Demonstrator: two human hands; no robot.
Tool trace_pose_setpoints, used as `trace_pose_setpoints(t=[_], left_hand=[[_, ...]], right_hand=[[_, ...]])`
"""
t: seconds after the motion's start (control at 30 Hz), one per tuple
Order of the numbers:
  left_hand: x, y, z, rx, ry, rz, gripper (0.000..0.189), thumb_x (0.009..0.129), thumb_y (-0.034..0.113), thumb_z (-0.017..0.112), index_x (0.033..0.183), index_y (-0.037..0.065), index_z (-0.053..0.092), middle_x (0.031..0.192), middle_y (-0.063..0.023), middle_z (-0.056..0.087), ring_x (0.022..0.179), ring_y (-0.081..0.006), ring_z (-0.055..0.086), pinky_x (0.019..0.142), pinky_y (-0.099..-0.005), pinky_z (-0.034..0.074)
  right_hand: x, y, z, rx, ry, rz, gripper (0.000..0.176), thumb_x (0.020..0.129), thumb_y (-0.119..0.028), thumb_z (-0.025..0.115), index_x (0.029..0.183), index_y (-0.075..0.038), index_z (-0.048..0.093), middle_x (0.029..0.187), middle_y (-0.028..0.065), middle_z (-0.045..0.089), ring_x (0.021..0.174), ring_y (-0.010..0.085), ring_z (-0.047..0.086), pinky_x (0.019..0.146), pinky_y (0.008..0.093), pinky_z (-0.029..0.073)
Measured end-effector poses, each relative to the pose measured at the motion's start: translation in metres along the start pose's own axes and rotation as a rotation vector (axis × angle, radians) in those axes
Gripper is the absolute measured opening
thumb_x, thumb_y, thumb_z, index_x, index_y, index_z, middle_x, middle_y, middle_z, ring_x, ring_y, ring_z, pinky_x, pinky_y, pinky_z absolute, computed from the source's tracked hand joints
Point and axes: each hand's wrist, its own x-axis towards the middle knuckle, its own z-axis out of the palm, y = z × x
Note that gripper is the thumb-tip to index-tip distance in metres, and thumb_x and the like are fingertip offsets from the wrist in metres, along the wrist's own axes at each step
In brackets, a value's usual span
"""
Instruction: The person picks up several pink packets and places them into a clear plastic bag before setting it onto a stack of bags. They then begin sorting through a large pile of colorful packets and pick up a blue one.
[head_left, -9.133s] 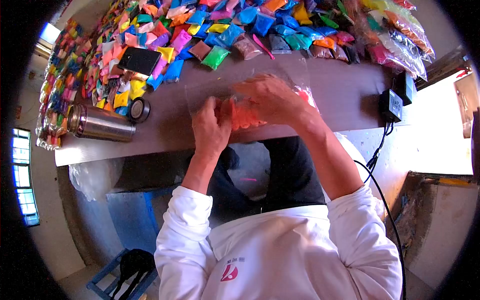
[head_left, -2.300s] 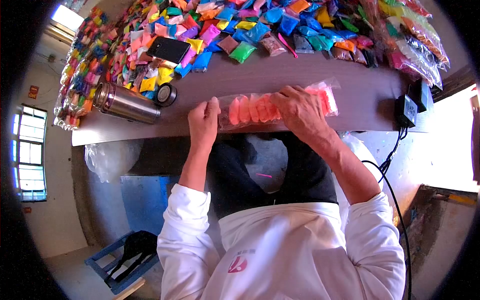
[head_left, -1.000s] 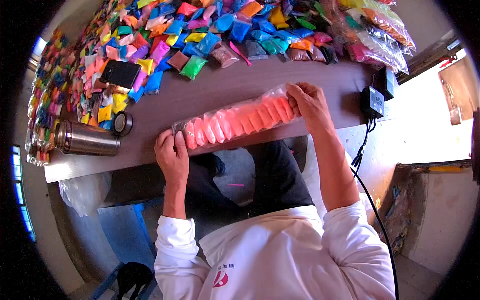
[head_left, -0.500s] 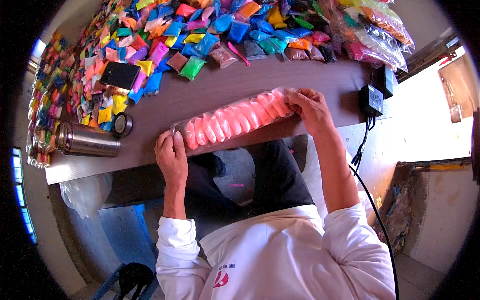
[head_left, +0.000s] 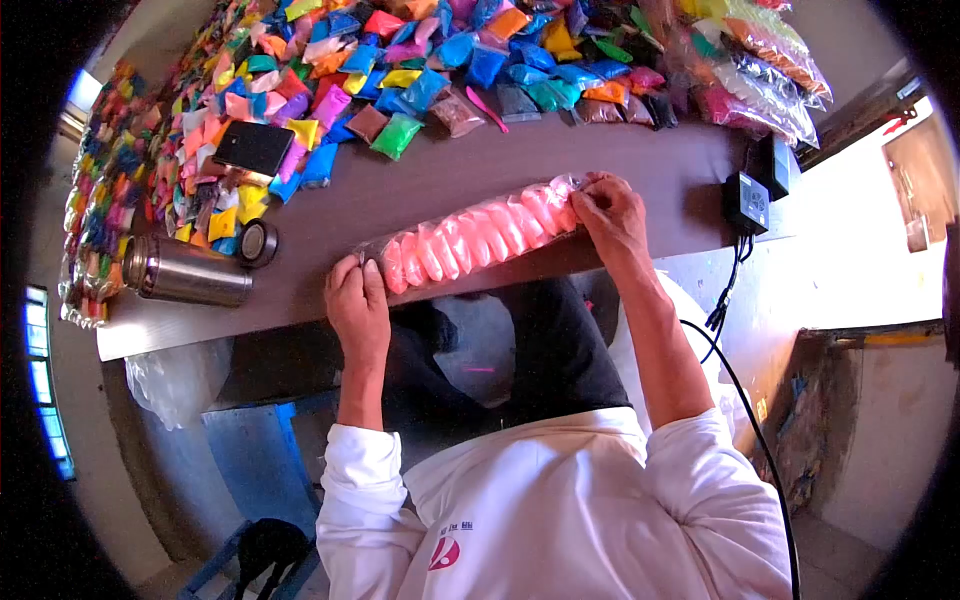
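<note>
A long clear plastic bag [head_left: 478, 238] filled with a row of pink packets lies slantwise at the table's near edge, its right end farther away. My left hand [head_left: 357, 300] pinches the bag's left end between thumb and fingers. At the opposite end, my right hand [head_left: 611, 215] has its fingers closed on the clear plastic corner. The bag looks stretched lengthwise between both hands.
Small colourful packets [head_left: 400, 136] are heaped across the back and left of the dark table [head_left: 660, 160]. A steel flask [head_left: 190, 272], its lid [head_left: 259, 242] and a black phone-like device [head_left: 253, 149] are at left. A power adapter [head_left: 745, 203] with cables sits right.
The view has shifted slightly, so the flask and packets appear a little farther right. Both hands keep their hold on the bag, and my right hand's fingers are curled more tightly.
</note>
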Motion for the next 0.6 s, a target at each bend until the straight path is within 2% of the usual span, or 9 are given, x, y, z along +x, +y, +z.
trace_pose_setpoints(t=[0.03,0.1,0.23,0.3,0.33,0.47,0.5,0.57,0.6], left_hand=[[0.001,0.001,0.000,0.001,0.011,0.000,0.026,0.094,0.018,0.055,0.093,-0.007,0.065,0.103,-0.0156,0.064,0.097,-0.0345,0.059,0.089,-0.0431,0.045],[0.000,0.001,-0.002,-0.010,0.006,-0.008,0.026,0.094,0.018,0.056,0.093,-0.006,0.065,0.104,-0.0157,0.064,0.097,-0.0346,0.059,0.089,-0.0436,0.045],[-0.002,0.003,-0.003,-0.026,-0.003,-0.014,0.025,0.093,0.017,0.056,0.093,-0.006,0.065,0.106,-0.0164,0.064,0.099,-0.0351,0.059,0.090,-0.0439,0.045],[-0.001,0.003,-0.003,-0.026,-0.006,-0.006,0.025,0.093,0.017,0.056,0.093,-0.006,0.066,0.107,-0.0167,0.064,0.100,-0.0353,0.059,0.090,-0.0440,0.045],[0.000,0.003,-0.003,-0.028,-0.013,0.002,0.025,0.093,0.017,0.056,0.093,-0.006,0.066,0.107,-0.0169,0.064,0.100,-0.0354,0.059,0.091,-0.0441,0.045],[0.002,0.008,-0.004,-0.016,0.007,0.027,0.025,0.093,0.017,0.057,0.093,-0.006,0.066,0.108,-0.0174,0.064,0.100,-0.0357,0.059,0.091,-0.0441,0.045],[0.002,0.010,-0.005,-0.024,0.000,0.012,0.025,0.093,0.017,0.057,0.093,-0.006,0.066,0.108,-0.0172,0.064,0.100,-0.0358,0.059,0.091,-0.0441,0.045],[0.000,0.010,-0.006,-0.030,-0.010,-0.005,0.024,0.092,0.017,0.057,0.093,-0.005,0.066,0.108,-0.0171,0.064,0.100,-0.0358,0.059,0.091,-0.0441,0.045],[0.000,0.009,-0.005,-0.030,-0.007,-0.010,0.024,0.092,0.017,0.058,0.092,-0.005,0.066,0.108,-0.0170,0.064,0.101,-0.0357,0.059,0.091,-0.0440,0.045]], right_hand=[[0.003,0.000,-0.003,0.003,0.000,-0.010,0.025,0.077,-0.018,0.073,0.091,0.002,0.066,0.105,0.0156,0.063,0.094,0.0244,0.063,0.081,0.0326,0.049],[0.004,-0.005,-0.006,0.186,-0.120,0.280,0.034,0.076,-0.018,0.075,0.103,0.000,0.063,0.106,0.0166,0.064,0.100,0.0288,0.063,0.085,0.0347,0.049],[-0.004,-0.028,-0.011,0.273,0.007,0.234,0.043,0.074,-0.015,0.075,0.113,-0.003,0.059,0.114,0.0171,0.062,0.110,0.0335,0.059,0.093,0.0388,0.047],[-0.008,-0.034,-0.018,-0.232,0.186,-0.111,0.045,0.072,-0.010,0.073,0.115,-0.005,0.059,0.123,0.0159,0.058,0.117,0.0351,0.053,0.098,0.0419,0.044],[-0.011,-0.046,-0.020,-0.311,0.206,-0.190,0.043,0.071,-0.008,0.072,0.112,-0.006,0.061,0.129,0.0152,0.054,0.121,0.0351,0.050,0.101,0.0436,0.042],[-0.018,-0.086,-0.013,-0.436,0.115,-0.515,0.041,0.071,-0.013,0.074,0.109,-0.005,0.062,0.125,0.0162,0.055,0.118,0.0353,0.051,0.099,0.0429,0.043],[-0.020,-0.092,-0.008,-0.435,0.113,-0.515,0.041,0.071,-0.013,0.074,0.109,-0.005,0.062,0.125,0.0162,0.055,0.118,0.0353,0.051,0.099,0.0429,0.043],[-0.025,-0.103,0.005,-0.307,-0.142,-0.691,0.042,0.070,-0.016,0.075,0.108,-0.003,0.062,0.121,0.0168,0.056,0.112,0.0346,0.054,0.096,0.0430,0.045],[-0.026,-0.107,0.012,-0.307,-0.142,-0.693,0.042,0.070,-0.016,0.075,0.108,-0.003,0.062,0.121,0.0168,0.056,0.112,0.0346,0.054,0.096,0.0430,0.045]])
